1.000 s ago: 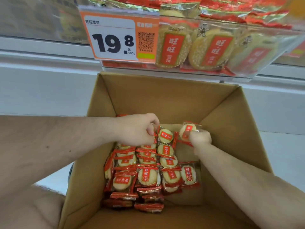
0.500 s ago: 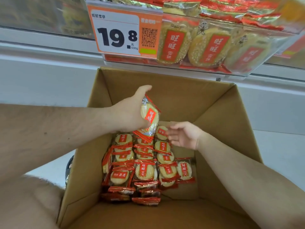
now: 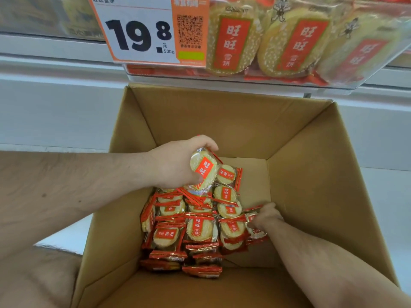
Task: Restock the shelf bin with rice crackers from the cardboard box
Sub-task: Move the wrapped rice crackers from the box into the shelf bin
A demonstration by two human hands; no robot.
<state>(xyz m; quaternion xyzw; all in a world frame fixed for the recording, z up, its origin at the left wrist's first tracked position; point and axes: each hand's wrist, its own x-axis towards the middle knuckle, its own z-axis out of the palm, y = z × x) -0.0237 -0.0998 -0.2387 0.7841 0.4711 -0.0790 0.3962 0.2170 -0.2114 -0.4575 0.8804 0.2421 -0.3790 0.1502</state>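
Head view: cracker packs (image 3: 200,230) in cardboard box (image 3: 311,174)

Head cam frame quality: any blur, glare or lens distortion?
Head view: wide-angle bending curves the white shelf edge; the clear plastic shelf bin front shows hazy glare; the right hand looks slightly motion-smeared; the orange-and-white price tag is sharp; lighting is even.

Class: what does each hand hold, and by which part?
The left hand grips a red-labelled round rice cracker packet by its edges. The right hand pinches another red packet at its top edge.
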